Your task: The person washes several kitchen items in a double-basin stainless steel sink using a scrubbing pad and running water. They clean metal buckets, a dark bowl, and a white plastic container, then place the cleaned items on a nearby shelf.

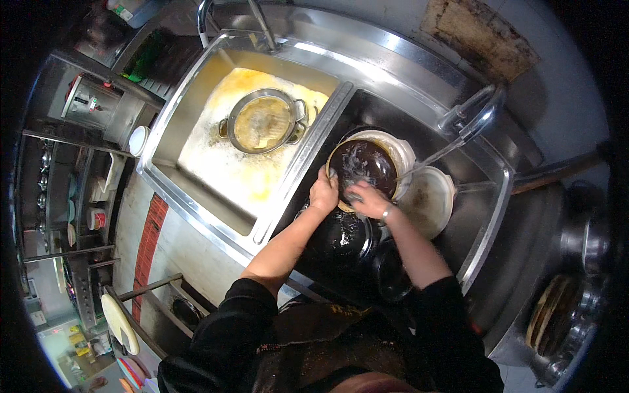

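Observation:
My left hand (325,190) grips the left rim of a round, dark-glazed bowl or pot (366,159) with a tan rim. Blurred by motion, my right hand (366,199) lies over the lower part of its dark surface; whether a scrubber is under the fingers cannot be told. Whitish streaks or suds mark the glaze. Behind the dark piece is a cream-coloured pot (404,150), and a second pale pot (427,201) sits to its right. Shiny black pans or lids (344,236) lie below my hands in the right sink basin (471,221).
A running tap (484,115) sends water toward the dark piece's right edge. Foamy yellowish water fills the left basin (196,206), with a handled metal pan (265,123) in it. A steel divider (307,164) separates the basins. A white round container (139,141) stands by the left rim.

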### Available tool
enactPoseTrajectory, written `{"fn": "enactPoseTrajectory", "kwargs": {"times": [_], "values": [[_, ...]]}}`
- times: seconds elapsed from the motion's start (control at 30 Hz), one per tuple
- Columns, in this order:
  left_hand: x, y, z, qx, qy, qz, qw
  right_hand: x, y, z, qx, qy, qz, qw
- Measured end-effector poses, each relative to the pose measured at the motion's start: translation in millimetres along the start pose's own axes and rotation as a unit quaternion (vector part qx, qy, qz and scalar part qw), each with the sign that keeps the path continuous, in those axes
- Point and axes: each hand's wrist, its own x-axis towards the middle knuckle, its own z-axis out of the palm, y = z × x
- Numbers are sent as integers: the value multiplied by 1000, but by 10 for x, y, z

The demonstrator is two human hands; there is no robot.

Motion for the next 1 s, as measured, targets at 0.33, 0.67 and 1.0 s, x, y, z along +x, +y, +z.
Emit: {"fn": "enactPoseTrajectory", "kwargs": {"times": [0.33,0.67,1.0], "values": [[-287,502,-733,185,70,211,957,-570,636,-27,-128,361,267,884],[-605,70,-1392,-182,124,195,956,-609,834,-81,351,525,182,754],[-1302,-528,-1836,-443,-9,34,896,-476,1303,-1451,548,469,295,626]]}}
